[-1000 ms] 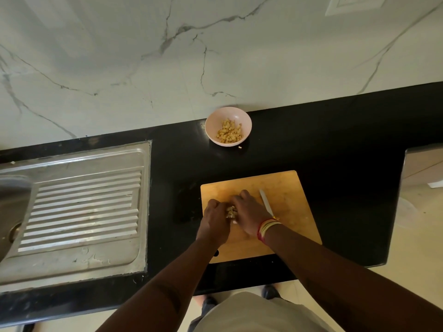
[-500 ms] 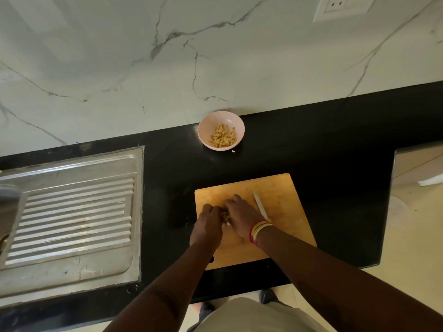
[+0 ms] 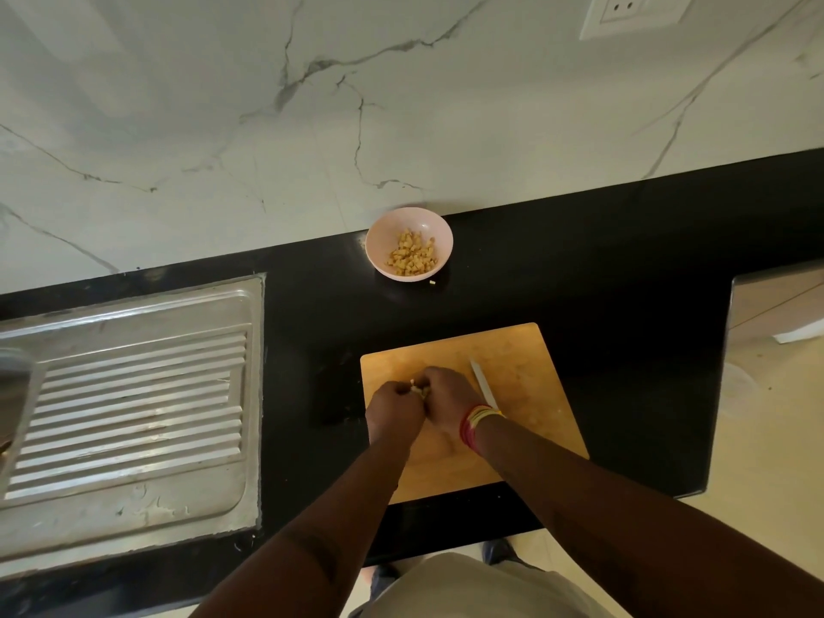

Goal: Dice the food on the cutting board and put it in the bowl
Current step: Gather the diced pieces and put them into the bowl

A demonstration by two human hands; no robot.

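A wooden cutting board (image 3: 530, 385) lies on the black counter near the front edge. Over its left part my left hand (image 3: 392, 410) and my right hand (image 3: 448, 403) are cupped together, fingers curled round a small heap of pale diced food (image 3: 419, 389) that shows between them. A knife (image 3: 484, 383) lies on the board just right of my right hand, blade pointing away from me. A pink bowl (image 3: 383, 236) stands by the wall behind the board and holds several yellow diced pieces (image 3: 412, 256).
One stray diced piece (image 3: 431, 283) lies on the black counter (image 3: 624, 283) just in front of the bowl. A steel sink drainboard (image 3: 133, 403) fills the left side. The counter ends at the right, with floor beyond. A wall socket (image 3: 633, 11) sits up on the marble wall.
Both hands have closed tighter around the heap of diced food on the board. The camera has shifted slightly; the knife and bowl have not moved.
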